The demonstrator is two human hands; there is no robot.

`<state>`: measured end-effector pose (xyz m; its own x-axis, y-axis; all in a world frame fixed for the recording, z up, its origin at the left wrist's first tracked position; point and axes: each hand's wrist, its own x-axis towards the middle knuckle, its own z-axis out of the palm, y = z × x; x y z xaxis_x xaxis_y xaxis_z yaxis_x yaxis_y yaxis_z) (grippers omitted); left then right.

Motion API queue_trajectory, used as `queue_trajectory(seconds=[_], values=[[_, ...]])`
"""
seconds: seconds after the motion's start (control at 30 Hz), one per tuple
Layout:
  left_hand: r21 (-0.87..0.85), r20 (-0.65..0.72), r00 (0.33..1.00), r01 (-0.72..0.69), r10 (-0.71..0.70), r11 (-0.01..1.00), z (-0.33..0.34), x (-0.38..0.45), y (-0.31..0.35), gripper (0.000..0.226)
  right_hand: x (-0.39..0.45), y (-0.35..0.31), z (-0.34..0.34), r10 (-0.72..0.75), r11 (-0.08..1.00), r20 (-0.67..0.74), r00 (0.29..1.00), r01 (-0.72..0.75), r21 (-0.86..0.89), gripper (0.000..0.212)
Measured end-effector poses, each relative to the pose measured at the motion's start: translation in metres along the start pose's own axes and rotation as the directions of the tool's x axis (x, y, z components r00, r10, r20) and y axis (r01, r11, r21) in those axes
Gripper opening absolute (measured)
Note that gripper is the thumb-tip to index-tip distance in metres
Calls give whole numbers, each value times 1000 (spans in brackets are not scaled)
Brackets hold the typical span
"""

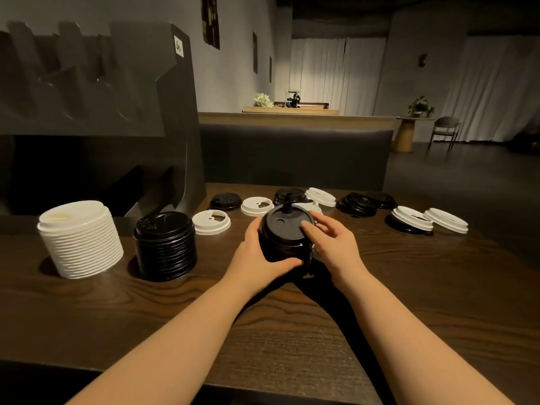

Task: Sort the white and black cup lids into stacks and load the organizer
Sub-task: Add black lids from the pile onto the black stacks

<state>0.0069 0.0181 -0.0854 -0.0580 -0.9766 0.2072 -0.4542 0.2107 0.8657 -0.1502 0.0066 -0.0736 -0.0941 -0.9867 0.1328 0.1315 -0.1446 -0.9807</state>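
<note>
A short stack of black lids (285, 235) stands mid-table between both hands. My left hand (260, 255) wraps its left side and front. My right hand (331, 244) rests fingers on the top lid and grips the right side. A tall stack of white lids (80, 239) and a stack of black lids (165, 247) stand at the left. Loose white lids (211, 222) (257, 206) (321, 196) (412, 218) (445, 220) and loose black lids (224, 201) (357, 203) lie along the far edge. The dark organizer (96, 83) rises at the back left.
The wooden table (263, 331) runs to a near edge at the bottom. A dark upholstered bench back (292, 153) stands behind the table. Further off are a counter with flowers, a round table, a chair and curtains.
</note>
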Motion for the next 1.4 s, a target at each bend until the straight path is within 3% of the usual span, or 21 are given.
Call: queue_trajectory(seconds=[0.17,0.3,0.37,0.53,0.8,1.0,1.1,1.23,1.3,1.4], values=[[3,-9,1000,-14,14,1000,-1,0,0,106,-2,1,4,-66,991,-9,998,64,-119,36],[50,-23,998,-60,61,997,0,1,-2,98,-4,0,1,-104,964,-9,994,99,-248,19],[59,-19,998,-57,58,997,1,2,-4,97,-5,0,0,-85,971,7,996,85,-222,16],[-108,-51,998,-39,34,993,1,5,-5,60,-5,2,2,-73,989,74,995,82,-124,17],[18,-131,991,-39,41,999,-1,3,-3,51,-7,1,-3,-63,975,120,991,87,-206,33],[166,-164,979,-95,123,981,1,5,-7,50,-14,3,-2,-45,955,183,982,96,-282,40],[175,-240,941,-198,237,964,5,4,-7,49,-17,6,2,-119,880,216,969,204,-430,46],[353,-322,785,-420,529,836,5,-5,-3,48,-17,6,2,-434,685,194,880,463,-562,48],[425,-234,804,-421,547,801,4,0,-4,54,-13,6,1,-455,558,311,834,539,-631,49],[535,-104,877,-348,469,770,1,5,-5,68,-11,10,4,-260,460,404,877,481,-747,44]])
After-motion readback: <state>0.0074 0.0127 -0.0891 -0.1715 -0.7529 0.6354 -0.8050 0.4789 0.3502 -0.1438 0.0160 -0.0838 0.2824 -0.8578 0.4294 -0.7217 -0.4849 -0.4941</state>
